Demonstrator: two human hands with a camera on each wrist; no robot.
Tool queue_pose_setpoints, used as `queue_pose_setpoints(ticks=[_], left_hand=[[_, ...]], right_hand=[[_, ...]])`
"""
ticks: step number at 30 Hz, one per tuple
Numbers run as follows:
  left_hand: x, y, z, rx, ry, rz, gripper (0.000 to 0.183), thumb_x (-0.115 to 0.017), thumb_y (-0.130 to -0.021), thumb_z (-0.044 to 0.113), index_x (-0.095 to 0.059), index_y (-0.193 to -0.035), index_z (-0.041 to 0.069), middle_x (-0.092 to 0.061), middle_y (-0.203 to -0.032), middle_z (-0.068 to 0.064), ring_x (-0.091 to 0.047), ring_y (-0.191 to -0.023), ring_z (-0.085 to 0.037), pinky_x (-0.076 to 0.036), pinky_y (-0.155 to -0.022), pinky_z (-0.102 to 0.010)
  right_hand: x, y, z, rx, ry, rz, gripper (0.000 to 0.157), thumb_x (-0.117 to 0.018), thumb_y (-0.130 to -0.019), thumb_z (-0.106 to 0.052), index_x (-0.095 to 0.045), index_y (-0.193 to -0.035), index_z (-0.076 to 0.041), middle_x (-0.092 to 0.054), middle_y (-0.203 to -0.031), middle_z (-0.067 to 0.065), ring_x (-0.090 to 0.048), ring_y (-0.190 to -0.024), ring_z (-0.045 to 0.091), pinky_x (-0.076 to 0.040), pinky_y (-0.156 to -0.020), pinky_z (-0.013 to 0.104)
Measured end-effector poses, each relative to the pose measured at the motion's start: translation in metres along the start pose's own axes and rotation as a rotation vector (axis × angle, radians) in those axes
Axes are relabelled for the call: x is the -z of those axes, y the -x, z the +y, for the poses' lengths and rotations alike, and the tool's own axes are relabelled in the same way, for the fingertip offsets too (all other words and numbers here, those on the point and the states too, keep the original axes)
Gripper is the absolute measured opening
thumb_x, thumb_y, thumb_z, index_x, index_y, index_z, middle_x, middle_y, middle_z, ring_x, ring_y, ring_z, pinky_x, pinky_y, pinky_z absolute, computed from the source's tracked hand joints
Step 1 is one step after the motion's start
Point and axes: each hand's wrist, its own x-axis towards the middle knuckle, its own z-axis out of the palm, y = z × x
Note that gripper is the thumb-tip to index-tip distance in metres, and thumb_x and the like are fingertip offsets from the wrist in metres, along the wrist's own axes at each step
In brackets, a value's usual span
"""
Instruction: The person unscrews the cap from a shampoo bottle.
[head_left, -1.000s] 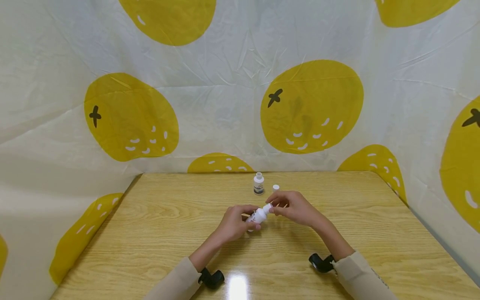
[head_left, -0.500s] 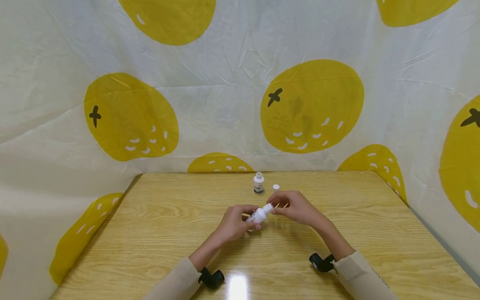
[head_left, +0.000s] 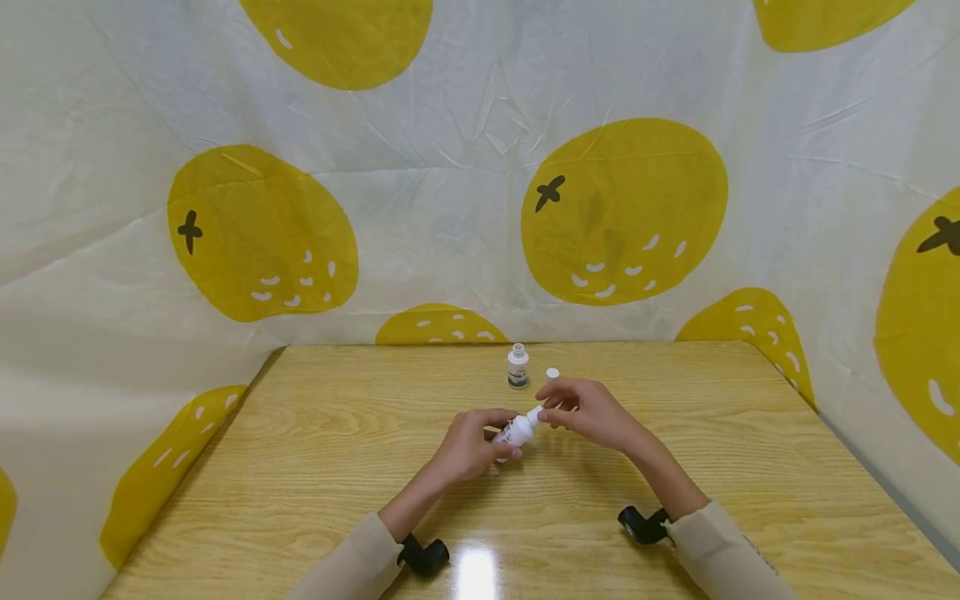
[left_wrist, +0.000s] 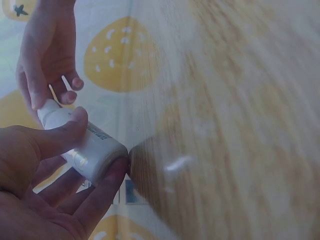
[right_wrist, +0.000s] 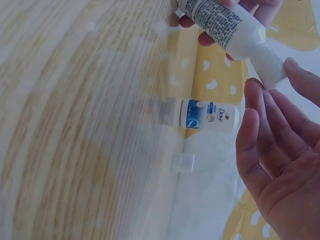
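Observation:
My left hand [head_left: 468,446] grips a small white bottle [head_left: 514,432] around its body, tilted with its top toward the upper right. Printed text on the bottle faces the right wrist view. On its neck sits a white cap [right_wrist: 268,65], which my right hand [head_left: 592,412] pinches between thumb and fingertips. Behind the hands a second white bottle [head_left: 517,368] with a Dove label [right_wrist: 212,115] stands upright on the table, its neck uncapped. A loose white cap [head_left: 552,374] rests to the right of that bottle, its lower part hidden by my right hand in the head view.
The wooden table [head_left: 337,425] carries these items. A white cloth with yellow fruit shapes [head_left: 450,217] hangs along its back and sides. A black wrist camera [head_left: 423,557] is on the left forearm and another wrist camera [head_left: 642,525] on the right.
My right fingers loosened from the held bottle's cap about half a second ago and now close over it again. The left hand, the standing bottle and the loose cap stay put.

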Motion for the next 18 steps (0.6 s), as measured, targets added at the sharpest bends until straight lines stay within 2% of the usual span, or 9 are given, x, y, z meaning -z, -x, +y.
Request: queue_pose_setpoints(ticks=[5,9,12,18], left_hand=[[0.0000,-0.0003,-0.0008,0.002,0.001,-0.001,0.048,-0.086,-0.084,0.010,-0.071,-0.130,0.007,-0.073,-0.127,-0.014,-0.074,-0.108,-0.032,-0.064,-0.081,-0.032],[0.0002,-0.0008,-0.0014,0.000,-0.004,-0.003,0.048,-0.086,-0.084,0.010,-0.071,-0.130,0.007,-0.073,-0.127,-0.014,-0.074,-0.108,-0.031,-0.064,-0.082,-0.032],[0.0003,-0.0010,-0.0017,-0.002,-0.011,-0.006,0.048,-0.085,-0.085,0.010,-0.071,-0.130,0.007,-0.073,-0.127,-0.013,-0.074,-0.109,-0.031,-0.064,-0.082,-0.032],[0.0005,-0.0010,0.0005,0.000,-0.011,0.000,0.047,-0.086,-0.084,0.009,-0.072,-0.129,0.008,-0.075,-0.123,-0.012,-0.074,-0.106,-0.028,-0.063,-0.081,-0.030]], right_hand=[[0.0006,-0.0001,0.0000,-0.001,0.016,-0.005,0.021,-0.072,-0.098,-0.024,-0.075,-0.109,-0.006,-0.076,-0.096,0.007,-0.069,-0.082,0.024,-0.055,-0.069,0.027],[0.0014,0.0003,-0.0008,0.017,0.015,-0.014,0.022,-0.072,-0.098,-0.023,-0.075,-0.111,-0.006,-0.076,-0.095,0.007,-0.071,-0.083,0.029,-0.056,-0.070,0.026],[0.0021,0.0005,-0.0015,0.030,0.026,-0.018,0.023,-0.073,-0.097,-0.022,-0.075,-0.114,-0.007,-0.076,-0.096,0.005,-0.070,-0.082,0.024,-0.056,-0.071,0.025],[0.0022,-0.0004,-0.0021,0.073,0.028,-0.025,0.021,-0.077,-0.093,-0.013,-0.076,-0.113,-0.006,-0.076,-0.103,0.009,-0.067,-0.082,0.014,-0.056,-0.069,0.024]])
